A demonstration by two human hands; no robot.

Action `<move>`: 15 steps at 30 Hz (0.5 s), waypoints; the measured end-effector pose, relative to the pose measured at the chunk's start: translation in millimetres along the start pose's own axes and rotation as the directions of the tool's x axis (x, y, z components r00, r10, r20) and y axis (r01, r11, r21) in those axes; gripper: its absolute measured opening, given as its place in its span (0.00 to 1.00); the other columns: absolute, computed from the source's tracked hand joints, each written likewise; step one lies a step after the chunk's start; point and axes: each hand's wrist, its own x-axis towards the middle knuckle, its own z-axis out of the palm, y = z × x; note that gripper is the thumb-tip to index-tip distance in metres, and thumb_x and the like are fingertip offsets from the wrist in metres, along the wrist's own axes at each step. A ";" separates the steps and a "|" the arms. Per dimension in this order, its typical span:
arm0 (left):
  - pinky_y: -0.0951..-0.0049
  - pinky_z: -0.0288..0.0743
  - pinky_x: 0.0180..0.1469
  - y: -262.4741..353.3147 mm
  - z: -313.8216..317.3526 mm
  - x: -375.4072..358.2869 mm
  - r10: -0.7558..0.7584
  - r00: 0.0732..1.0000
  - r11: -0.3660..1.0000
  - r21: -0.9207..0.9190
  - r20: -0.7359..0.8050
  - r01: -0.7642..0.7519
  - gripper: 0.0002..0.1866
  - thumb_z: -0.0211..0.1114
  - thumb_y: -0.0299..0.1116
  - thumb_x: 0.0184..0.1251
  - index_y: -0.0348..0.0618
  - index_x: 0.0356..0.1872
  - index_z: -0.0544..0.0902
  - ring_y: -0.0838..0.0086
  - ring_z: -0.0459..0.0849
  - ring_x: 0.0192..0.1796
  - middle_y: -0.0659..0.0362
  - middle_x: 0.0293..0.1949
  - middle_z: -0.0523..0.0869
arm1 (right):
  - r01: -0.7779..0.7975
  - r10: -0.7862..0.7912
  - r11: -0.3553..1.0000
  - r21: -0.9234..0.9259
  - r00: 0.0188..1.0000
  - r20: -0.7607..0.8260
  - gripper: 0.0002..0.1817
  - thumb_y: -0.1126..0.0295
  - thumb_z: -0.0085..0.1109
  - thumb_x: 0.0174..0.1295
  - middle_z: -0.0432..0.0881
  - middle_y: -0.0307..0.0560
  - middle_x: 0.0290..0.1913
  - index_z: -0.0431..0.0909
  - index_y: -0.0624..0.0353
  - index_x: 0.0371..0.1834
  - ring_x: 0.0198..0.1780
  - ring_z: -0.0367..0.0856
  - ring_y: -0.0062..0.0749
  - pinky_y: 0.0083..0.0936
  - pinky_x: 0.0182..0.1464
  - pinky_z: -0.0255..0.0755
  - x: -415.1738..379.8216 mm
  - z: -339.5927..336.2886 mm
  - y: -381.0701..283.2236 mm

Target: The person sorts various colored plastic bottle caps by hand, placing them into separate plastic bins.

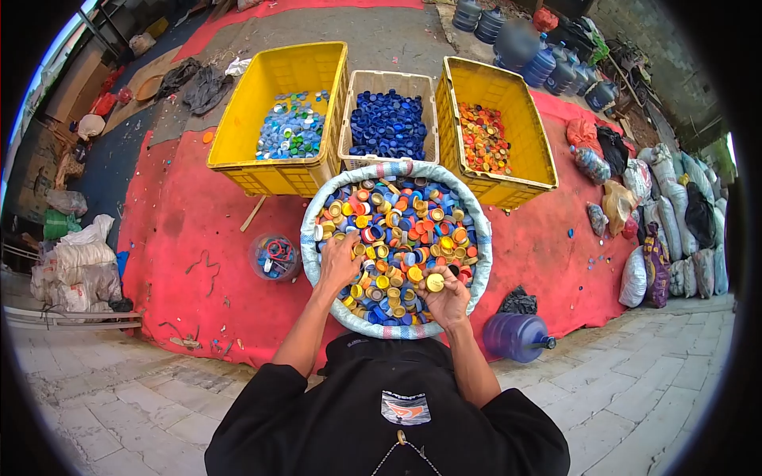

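A round sack (481,230) with a rolled, pale rim sits in front of me, full of mixed plastic bottle caps in yellow, orange, blue and white. Over its right front part, my right hand (449,300) grips a yellow bottle cap (435,282) between thumb and fingers. At the left side of the pile is my left hand (339,262), its fingers bent down against the caps. Whatever those fingers may hold is hidden. Beyond the sack stand a yellow crate (226,131) of light blue, white and green caps, a white crate (346,135) of dark blue caps, and another yellow crate (533,147) of orange and red caps.
A clear tub (275,258) with mixed bits stands left of the sack on the red ground sheet (190,238). A large water bottle (516,337) lies at the right front. Filled sacks (667,198) line the right side, with more water bottles (540,65) behind.
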 end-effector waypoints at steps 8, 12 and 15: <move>0.59 0.71 0.53 -4.8 0.6 8.6 0.020 0.998 0.998 -0.067 0.052 -0.016 0.31 0.75 0.32 0.49 0.41 0.58 0.77 0.58 0.78 0.46 0.57 0.43 0.87 | -0.030 0.030 0.998 -0.051 1.000 -0.002 0.14 0.65 0.58 0.56 0.80 0.48 0.44 0.74 0.59 0.43 0.45 0.81 0.38 0.33 0.49 0.75 -0.7 3.7 -1.5; 0.67 0.74 0.46 -1.3 -1.9 8.5 -0.091 0.996 0.956 -0.279 0.016 0.092 0.25 0.73 0.33 0.53 0.40 0.53 0.79 0.66 0.80 0.41 0.57 0.37 0.85 | -0.078 0.057 0.954 -0.290 0.995 -0.080 0.10 0.67 0.60 0.59 0.81 0.45 0.41 0.75 0.59 0.40 0.43 0.80 0.32 0.28 0.45 0.74 8.5 7.9 -0.2; 0.75 0.74 0.42 5.3 -16.3 2.2 -0.303 0.944 0.614 -0.730 0.134 0.301 0.17 0.69 0.32 0.59 0.39 0.49 0.80 0.74 0.81 0.38 0.60 0.36 0.83 | -0.103 -0.008 0.654 -0.750 0.990 -0.142 0.10 0.67 0.63 0.60 0.82 0.42 0.37 0.77 0.60 0.39 0.40 0.81 0.26 0.25 0.42 0.73 26.1 20.6 0.6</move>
